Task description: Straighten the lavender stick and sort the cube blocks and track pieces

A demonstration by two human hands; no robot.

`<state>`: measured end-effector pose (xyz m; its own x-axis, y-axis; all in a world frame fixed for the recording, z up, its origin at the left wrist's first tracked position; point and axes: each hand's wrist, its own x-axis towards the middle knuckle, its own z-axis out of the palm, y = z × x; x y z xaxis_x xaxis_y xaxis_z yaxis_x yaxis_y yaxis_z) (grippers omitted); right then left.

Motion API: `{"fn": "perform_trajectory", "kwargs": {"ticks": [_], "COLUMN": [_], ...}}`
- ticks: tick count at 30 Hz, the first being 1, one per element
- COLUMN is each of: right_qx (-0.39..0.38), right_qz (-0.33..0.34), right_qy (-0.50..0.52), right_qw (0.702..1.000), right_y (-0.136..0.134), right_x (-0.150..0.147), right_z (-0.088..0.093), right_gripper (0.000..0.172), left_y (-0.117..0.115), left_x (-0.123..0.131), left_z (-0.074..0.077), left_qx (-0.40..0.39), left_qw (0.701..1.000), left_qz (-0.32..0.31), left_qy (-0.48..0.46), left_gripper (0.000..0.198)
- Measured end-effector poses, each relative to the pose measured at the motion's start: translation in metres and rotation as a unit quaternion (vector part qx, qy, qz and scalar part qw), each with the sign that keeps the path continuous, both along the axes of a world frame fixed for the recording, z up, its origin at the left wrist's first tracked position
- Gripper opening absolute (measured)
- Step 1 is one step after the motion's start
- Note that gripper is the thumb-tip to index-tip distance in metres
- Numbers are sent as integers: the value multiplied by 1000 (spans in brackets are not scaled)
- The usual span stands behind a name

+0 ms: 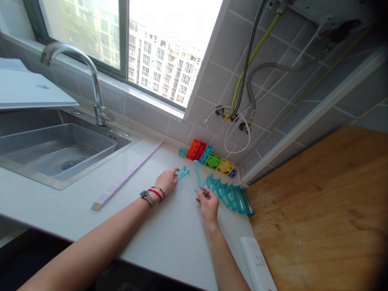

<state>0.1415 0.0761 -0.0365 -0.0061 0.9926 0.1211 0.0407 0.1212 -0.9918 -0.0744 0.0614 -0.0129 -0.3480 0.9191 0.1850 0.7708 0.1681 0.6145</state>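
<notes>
A translucent teal track piece (182, 173), short and trough-like with a flared far end, is pinched at its near end in the left hand (166, 180). It slants away to the right, low over the white surface (176, 234); whether it touches there cannot be told. Just to its right and apart from it, a slender, clear teal curved piece (198, 176) bends gently along its length, its far end tipped with a small, brighter teal edge. The fingers of the right hand (209, 203) hold its near end, partly hiding it.
</notes>
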Motion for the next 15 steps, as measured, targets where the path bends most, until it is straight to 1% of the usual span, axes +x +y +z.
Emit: {"fn": "perform_trajectory", "kwargs": {"ticks": [4,8,10,15], "right_qx": [60,101,102,93], "right_qz": [-23,-18,-13,-3], "right_qy": [-75,-163,-192,-231], "right_qw": [995,981,976,969], "right_y": [1,-1,-2,-3], "right_x": [4,7,7,7], "right_z": [2,6,7,10], "right_gripper": [50,40,36,33], "left_y": [0,1,1,-1], "left_x": [-13,-23,-23,-15], "left_z": [3,7,8,7], "left_qx": [-13,-16,-11,-10], "left_qw": [998,994,994,994], "left_qz": [39,73,69,29], "left_qy": [54,83,89,105], "left_gripper": [32,29,33,40]}}
